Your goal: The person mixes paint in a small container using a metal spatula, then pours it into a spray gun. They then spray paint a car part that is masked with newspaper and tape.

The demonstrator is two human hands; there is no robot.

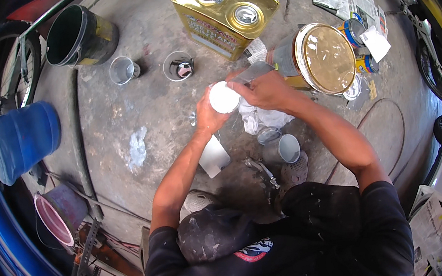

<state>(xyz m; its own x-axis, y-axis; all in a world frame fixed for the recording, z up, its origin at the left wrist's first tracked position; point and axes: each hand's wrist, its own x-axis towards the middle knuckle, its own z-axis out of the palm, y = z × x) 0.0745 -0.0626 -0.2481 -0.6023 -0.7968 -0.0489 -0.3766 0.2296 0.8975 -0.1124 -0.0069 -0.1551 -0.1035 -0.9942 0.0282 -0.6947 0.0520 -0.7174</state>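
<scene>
Hands: 2, both closed on something. Left hand (208, 115) is wrapped round 1 white cup (224, 98), round white face toward the camera; can't tell if that's fill or a solid end. Right hand (269, 91) grips 1 grey see-through strip (256, 71), thumb at the cup's rim. Cup is up between the two hands, above the concrete floor (113, 125).

Counts around it:
- 1 gold square tin (206, 10), ahead of the hands, handle and round cap on top.
- 2 clear cups ahead-left: a plain cup (123, 71), and a second cup (171, 69) with something dark and shiny inside.
- 1 large lidded pail (330, 57), right of the hands.
- 2 small tins beyond the pail: upper tin (352, 34), lower tin (371, 64).
- 2 buckets at left: dark bucket (95, 42), pink bucket (71, 205).
- 1 blue jug (26, 139), on its side between the buckets.
- 1 white cloth (251, 119), under the right hand.
- 2 containers near the shoes: grey cup (290, 148), clear container (268, 134) just beside it.
- 1 white sheet (214, 157), below the left wrist.
- 1 metal spray gun (262, 171), between 2 shoes (296, 168).
</scene>
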